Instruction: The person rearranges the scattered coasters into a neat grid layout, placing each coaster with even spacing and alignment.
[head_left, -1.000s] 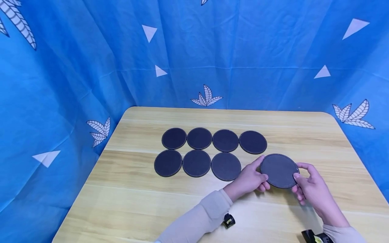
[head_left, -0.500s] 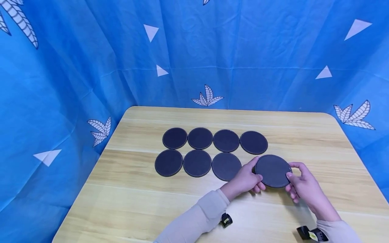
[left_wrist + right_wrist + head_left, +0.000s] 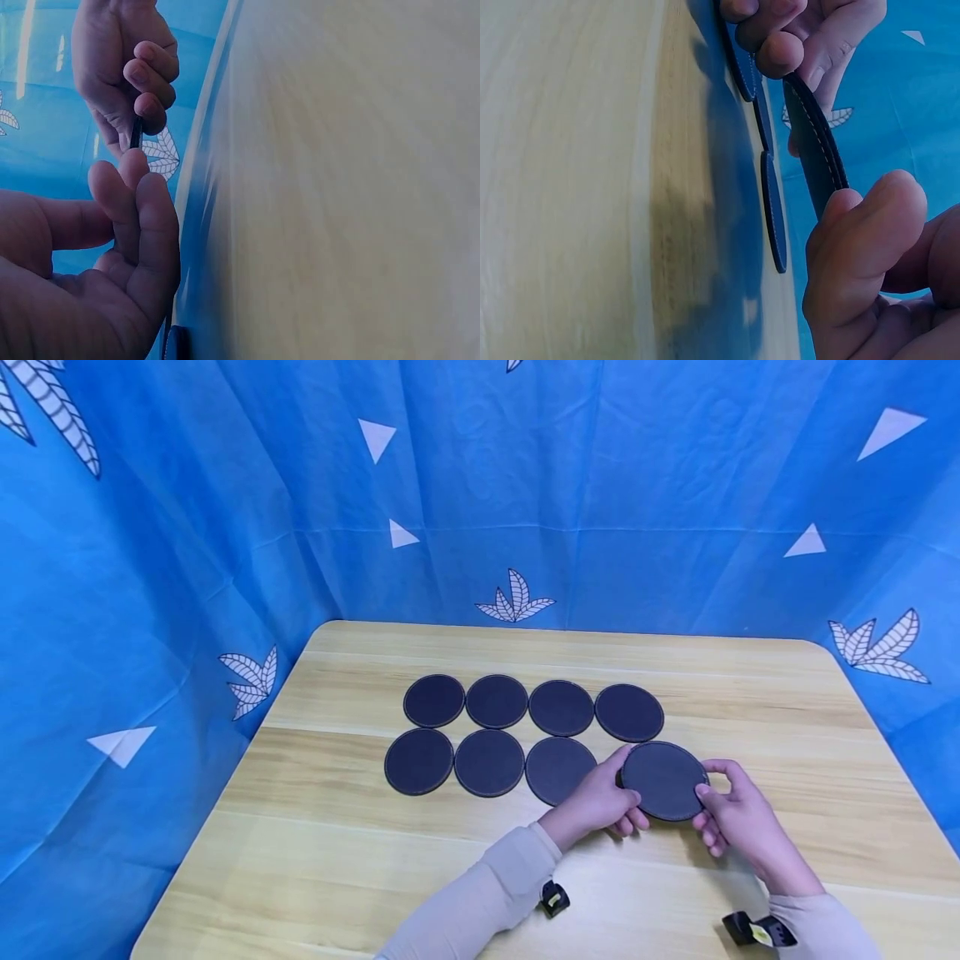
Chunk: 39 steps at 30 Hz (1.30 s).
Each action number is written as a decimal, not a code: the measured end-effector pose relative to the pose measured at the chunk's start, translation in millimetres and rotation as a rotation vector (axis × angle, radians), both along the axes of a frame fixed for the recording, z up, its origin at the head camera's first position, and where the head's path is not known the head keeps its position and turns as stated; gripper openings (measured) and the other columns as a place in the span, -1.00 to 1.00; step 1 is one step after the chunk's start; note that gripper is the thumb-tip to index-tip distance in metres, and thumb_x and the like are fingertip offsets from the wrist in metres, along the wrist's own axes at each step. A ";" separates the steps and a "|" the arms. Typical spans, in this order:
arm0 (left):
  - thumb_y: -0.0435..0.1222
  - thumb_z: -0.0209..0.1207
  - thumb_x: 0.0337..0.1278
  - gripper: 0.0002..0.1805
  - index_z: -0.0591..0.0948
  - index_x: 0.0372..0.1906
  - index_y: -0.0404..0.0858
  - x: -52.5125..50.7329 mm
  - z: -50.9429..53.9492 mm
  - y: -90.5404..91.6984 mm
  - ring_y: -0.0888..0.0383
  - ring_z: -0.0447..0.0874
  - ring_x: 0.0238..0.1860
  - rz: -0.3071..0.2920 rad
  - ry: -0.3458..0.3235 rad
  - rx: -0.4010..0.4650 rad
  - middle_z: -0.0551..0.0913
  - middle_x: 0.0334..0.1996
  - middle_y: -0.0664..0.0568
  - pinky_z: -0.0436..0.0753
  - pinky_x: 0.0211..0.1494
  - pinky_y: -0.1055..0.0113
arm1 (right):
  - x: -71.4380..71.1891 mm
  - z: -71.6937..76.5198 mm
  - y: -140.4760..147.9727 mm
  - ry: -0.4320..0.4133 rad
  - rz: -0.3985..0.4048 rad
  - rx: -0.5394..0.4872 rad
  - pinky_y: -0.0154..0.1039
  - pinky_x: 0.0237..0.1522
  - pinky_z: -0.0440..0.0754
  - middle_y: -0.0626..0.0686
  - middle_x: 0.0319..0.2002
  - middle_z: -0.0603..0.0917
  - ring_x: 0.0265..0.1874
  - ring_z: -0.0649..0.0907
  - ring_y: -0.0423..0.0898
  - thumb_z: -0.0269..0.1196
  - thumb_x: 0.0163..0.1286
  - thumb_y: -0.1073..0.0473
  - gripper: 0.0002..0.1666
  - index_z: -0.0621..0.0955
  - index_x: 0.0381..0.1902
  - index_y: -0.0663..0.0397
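Both hands hold one round black coaster (image 3: 663,781) with a stitched rim, raised above the table at the right end of the front row. My left hand (image 3: 596,797) pinches its left edge between thumb and fingers, and my right hand (image 3: 742,822) pinches the right edge. The right wrist view shows the held coaster (image 3: 814,146) tilted and apart from the tabletop. Close by the left hand lies a front-row coaster (image 3: 558,768), partly covered by that hand. Left of it sit two more coasters, one being the middle coaster (image 3: 489,762).
A back row of several matching coasters, including the rightmost coaster (image 3: 629,713), lies flat on the wooden table (image 3: 300,860). Blue patterned cloth (image 3: 480,468) hangs behind and along the sides of the table. Black wrist devices, such as the strap camera (image 3: 555,899), sit below both sleeves.
Both hands have carried the held coaster leftward, nearer to the front row. The view has shifted slightly; the coasters on the table keep their arrangement.
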State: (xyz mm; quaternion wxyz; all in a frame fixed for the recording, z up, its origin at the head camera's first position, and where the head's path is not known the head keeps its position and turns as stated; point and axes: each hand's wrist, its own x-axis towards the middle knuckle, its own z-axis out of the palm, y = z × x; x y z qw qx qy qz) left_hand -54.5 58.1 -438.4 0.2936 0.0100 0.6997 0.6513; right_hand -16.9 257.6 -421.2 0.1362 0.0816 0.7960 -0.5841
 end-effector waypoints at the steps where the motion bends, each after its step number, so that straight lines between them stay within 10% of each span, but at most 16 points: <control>1: -0.56 0.08 0.34 -0.15 0.13 0.62 0.03 -0.1 0.2 -0.2 0.17 0.48 -0.78 -0.004 -0.006 0.002 0.65 -0.71 -0.13 0.52 -0.70 0.37 | -0.4 -0.3 -0.2 -0.007 0.000 -0.003 -0.13 -0.74 0.59 0.21 -0.59 0.59 -0.78 0.52 -0.10 -0.11 0.64 0.31 -0.50 0.05 0.42 0.24; 39: -0.41 0.10 0.38 -0.07 -0.17 0.65 -0.14 -6.3 0.4 -9.3 0.18 0.50 -0.76 -0.077 -0.106 -0.022 0.70 -0.59 -0.23 0.56 -0.65 0.34 | -15.3 -13.7 -11.6 -0.074 0.080 0.172 -0.05 -0.66 0.66 0.11 -0.57 0.61 -0.71 0.59 -0.02 0.00 0.54 0.36 -0.37 0.11 0.47 0.39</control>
